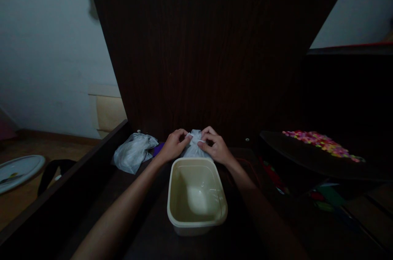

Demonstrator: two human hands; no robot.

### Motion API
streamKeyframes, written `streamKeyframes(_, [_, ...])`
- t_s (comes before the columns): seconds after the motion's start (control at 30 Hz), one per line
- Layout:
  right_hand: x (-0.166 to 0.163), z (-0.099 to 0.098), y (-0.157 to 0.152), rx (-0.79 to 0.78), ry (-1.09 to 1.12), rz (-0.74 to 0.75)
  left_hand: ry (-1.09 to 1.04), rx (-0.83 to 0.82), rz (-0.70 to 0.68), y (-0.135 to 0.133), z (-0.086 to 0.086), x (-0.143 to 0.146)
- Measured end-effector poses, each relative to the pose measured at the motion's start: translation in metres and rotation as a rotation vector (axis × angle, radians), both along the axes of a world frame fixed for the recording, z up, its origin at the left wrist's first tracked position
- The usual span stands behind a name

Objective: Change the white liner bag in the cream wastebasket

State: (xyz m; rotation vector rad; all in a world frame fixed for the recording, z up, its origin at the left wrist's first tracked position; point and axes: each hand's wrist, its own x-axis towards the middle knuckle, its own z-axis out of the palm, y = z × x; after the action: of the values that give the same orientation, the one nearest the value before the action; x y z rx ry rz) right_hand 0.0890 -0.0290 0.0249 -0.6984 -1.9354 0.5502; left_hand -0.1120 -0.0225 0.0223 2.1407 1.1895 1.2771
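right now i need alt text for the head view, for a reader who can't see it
A person's left hand and right hand pinch a whitish plastic bag just beyond a cream rectangular tub on a dark wooden surface. A crumpled plastic bag lies to the left, and what looks like a multicoloured garland to the right.
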Motion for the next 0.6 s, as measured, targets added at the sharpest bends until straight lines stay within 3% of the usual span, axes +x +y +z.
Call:
streamKeyframes(0.17, [-0.004,-0.006,0.001,0.018,-0.070,-0.216,0.002,0.016,0.021,-0.005,0.004,0.004])
streamKeyframes(0.27, [-0.007,-0.007,-0.002,0.071,-0.120,-0.263,0.013,0.030,0.017,-0.009,0.008,0.007])
streamKeyframes(0.4, [-0.006,0.000,-0.005,0.089,-0.104,-0.150,0.021,0.063,0.014,-0.008,0.007,0.005])
streamKeyframes(0.6, [0.004,0.004,-0.002,-0.025,0.003,0.041,0.009,0.077,-0.001,0.000,-0.002,-0.001])
